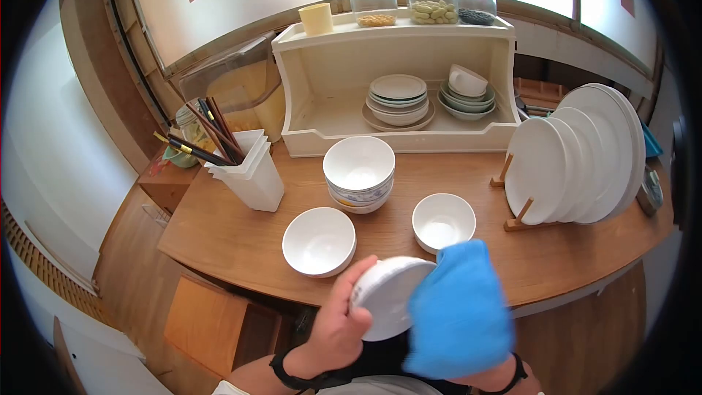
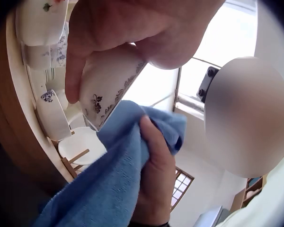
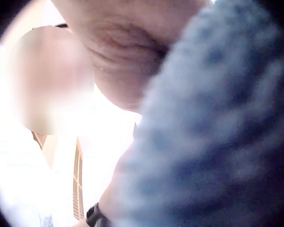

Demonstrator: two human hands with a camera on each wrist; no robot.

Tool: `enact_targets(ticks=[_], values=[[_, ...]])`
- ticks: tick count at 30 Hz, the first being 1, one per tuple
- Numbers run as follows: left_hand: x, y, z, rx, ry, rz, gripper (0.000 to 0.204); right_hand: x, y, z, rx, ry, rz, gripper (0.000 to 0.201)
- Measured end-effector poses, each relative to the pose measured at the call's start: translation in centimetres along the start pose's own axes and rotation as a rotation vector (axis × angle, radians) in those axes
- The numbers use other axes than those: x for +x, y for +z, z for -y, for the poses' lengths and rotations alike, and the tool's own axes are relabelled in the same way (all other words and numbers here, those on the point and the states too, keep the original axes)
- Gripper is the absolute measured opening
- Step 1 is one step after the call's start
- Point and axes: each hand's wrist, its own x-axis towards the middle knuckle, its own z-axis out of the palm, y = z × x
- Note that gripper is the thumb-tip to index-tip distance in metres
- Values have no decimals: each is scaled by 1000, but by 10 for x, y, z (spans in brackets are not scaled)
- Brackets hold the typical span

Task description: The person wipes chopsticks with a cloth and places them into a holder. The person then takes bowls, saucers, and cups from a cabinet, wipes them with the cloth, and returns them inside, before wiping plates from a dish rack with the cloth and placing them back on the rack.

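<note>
My left hand (image 1: 338,333) grips a white bowl (image 1: 391,300) by its rim and side, tilted on edge above the table's front edge. In the left wrist view, dark floral prints and a patterned band show on the bowl's outer wall. My right hand (image 2: 156,177) holds a blue cloth (image 1: 461,314) against the bowl's far rim, thumb lying over the folds. From the head view the cloth covers most of that hand. Beyond are a white bowl (image 1: 319,241) at left, a smaller white bowl (image 1: 443,223) at right and a stack of bowls (image 1: 358,164).
Plates stand upright in a wooden rack (image 1: 521,216) at the right. A cream shelf (image 1: 314,77) at the back bears stacked dishes, with glass jars (image 1: 431,7) and a yellow cup (image 1: 316,20) on top. White holders (image 1: 256,179) with chopsticks stand at left.
</note>
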Motion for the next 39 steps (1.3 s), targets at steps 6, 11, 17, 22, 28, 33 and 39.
enact_targets(ticks=[6,11,17,22,28,33,39], values=[[-6,14,-5,443,298,22,83,-14,89,1,2001,375,14,45],[-3,-3,-6,457,367,153,74,-6,79,-13,1001,-151,83,52],[1,6,-7,568,448,-22,74,-5,98,-1,1094,108,-83,45],[-4,-2,-9,611,435,72,74,7,74,-4,874,-63,75,44],[-4,-13,-4,400,526,120,71,-13,87,-18,867,-417,-392,35],[-15,-30,-12,139,273,-165,79,-38,34,-36,1390,-131,58,54],[37,-99,-33,41,208,-483,52,-70,61,5,2131,554,-524,49]])
